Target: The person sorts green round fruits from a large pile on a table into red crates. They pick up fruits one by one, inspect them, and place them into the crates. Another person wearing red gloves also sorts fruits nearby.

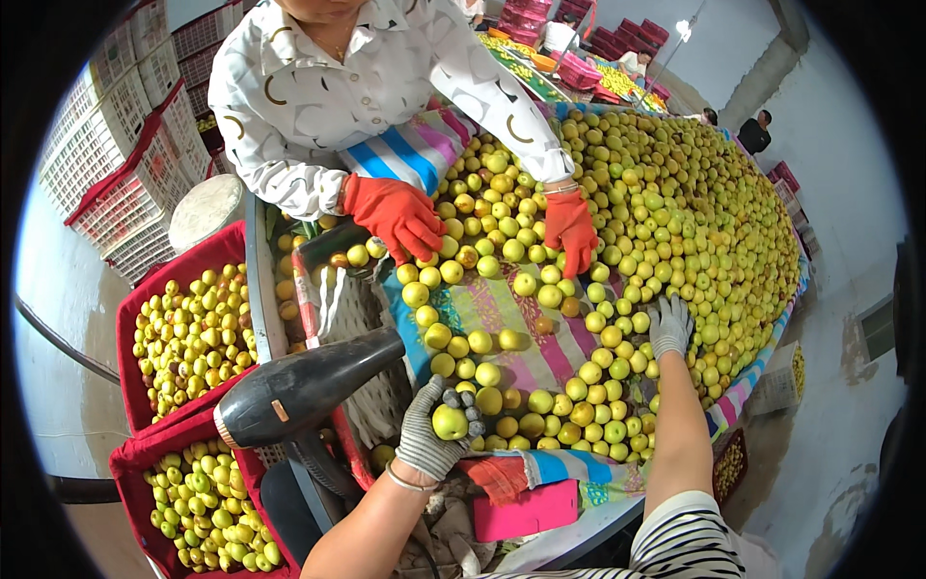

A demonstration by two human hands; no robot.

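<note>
My left hand [432,436], in a grey striped glove with dark fingertips, is closed around a round yellow-green fruit [449,423] near the table's front left. My right hand [669,326], in a grey glove, lies on the large heap of the same fruit [714,241], fingers stretched out and apart. Loose fruit lies between my hands on a patterned, striped cloth [550,352]. Across from me, another person's two hands in orange-red gloves [395,214] reach into the fruit. A black hair dryer [309,381] sits left of my left hand.
Red-lined crates of fruit [193,420] stand at the left, below stacked white crates [125,145]. A pink flat case [526,510] lies at the table's front edge. More fruit tables and people [754,132] are in the background.
</note>
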